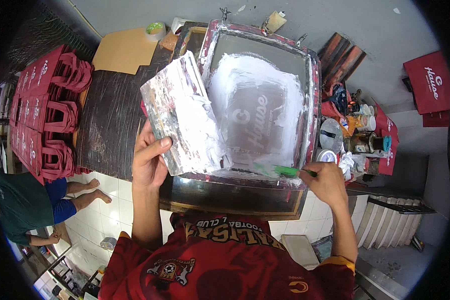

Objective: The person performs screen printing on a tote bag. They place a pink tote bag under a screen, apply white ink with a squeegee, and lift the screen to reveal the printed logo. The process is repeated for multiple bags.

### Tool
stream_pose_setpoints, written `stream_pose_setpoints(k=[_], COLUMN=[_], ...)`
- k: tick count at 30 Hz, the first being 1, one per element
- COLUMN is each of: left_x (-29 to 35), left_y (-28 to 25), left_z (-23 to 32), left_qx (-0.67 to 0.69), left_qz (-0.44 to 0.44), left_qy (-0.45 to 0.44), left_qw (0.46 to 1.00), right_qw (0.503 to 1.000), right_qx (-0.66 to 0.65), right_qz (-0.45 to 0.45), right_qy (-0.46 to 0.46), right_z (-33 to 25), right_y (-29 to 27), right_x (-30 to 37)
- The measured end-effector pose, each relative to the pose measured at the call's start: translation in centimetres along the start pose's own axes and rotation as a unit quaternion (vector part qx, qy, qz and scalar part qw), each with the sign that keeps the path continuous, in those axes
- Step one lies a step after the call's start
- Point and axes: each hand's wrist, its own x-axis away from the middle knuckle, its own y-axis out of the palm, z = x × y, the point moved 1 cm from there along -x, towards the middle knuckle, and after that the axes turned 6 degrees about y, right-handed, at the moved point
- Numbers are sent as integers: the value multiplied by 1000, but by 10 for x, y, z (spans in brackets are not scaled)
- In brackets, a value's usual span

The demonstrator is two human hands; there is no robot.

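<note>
The left hand (152, 155) grips the lower corner of a board, thumb on its face and fingers behind; the right hand (328, 184) is closed around the handle of a small tool. Beneath everything is the dark bench (107, 127), its scored top exposed on the left. The framed screen (313, 100) lies on the bench's right-hand part, ahead of the person, with metal fittings (225, 14) at its far edge, probably there to keep that side in place. White paste rings a pale design on its mesh. Stacked red bags (32, 120) sit at the far left, handles all facing the bench, presumably to keep the piles tidy and away from wet paste.

The paste-smeared board (177, 115) is held tilted above the screen's left side; the thumb sits near the edge, likely to spare the fingers the thick white coating. Tins and jars (362, 142) crowd together beyond the screen's right edge, seemingly for easy reach. A tape roll (155, 31) rests on cardboard (122, 50) at the back left. Smallest is the green tool (286, 171), pointing left over the screen's near edge; its tip is blurred, so contact cannot be told.
</note>
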Motion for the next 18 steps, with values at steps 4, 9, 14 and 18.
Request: stream_pose_setpoints(k=[4,9,14,18], left_x=[4,10,15,14], left_y=[0,-1,-6,-4], left_z=[0,4,11,6], left_qx=[7,-2,-12,2], left_qz=[7,5,25,33], left_qy=[5,14,27,23], left_qw=[1000,1000,999,999], right_qw=[998,998,960,885], right_qx=[29,-27,-259,-453], right_qz=[21,-28,-100,-72], right_qy=[-60,-49,21,76], right_z=[-43,-77,-39,-13], right_y=[16,21,39,43], right_x=[3,-4,-16,-4])
